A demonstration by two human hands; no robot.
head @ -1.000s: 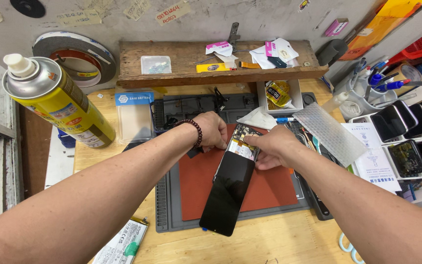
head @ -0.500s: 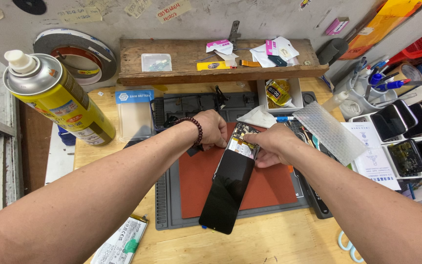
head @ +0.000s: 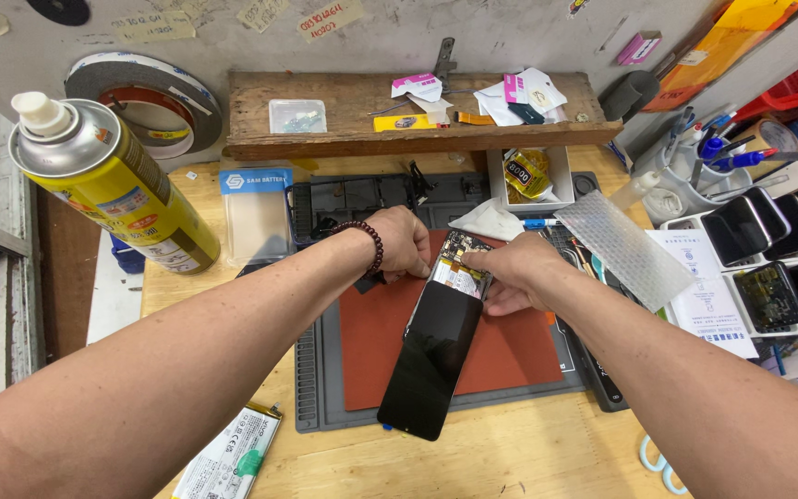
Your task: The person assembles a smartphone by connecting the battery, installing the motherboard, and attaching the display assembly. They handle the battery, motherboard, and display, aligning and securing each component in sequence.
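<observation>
While the opened phone is lying slantwise across the red-brown rubber mat, its glossy black lower part is stretching toward the person and its exposed circuitry is sitting between both hands. The left hand, a dark bead bracelet at its wrist, is pinching the phone's top left edge; the right hand is closing its fingers on the top right corner. A yellow metal spray can is standing well apart at the left.

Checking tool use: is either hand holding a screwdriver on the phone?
No: the left hand and right hand grip the top end of the opened phone with bare fingers, and no screwdriver shows in either.
</observation>
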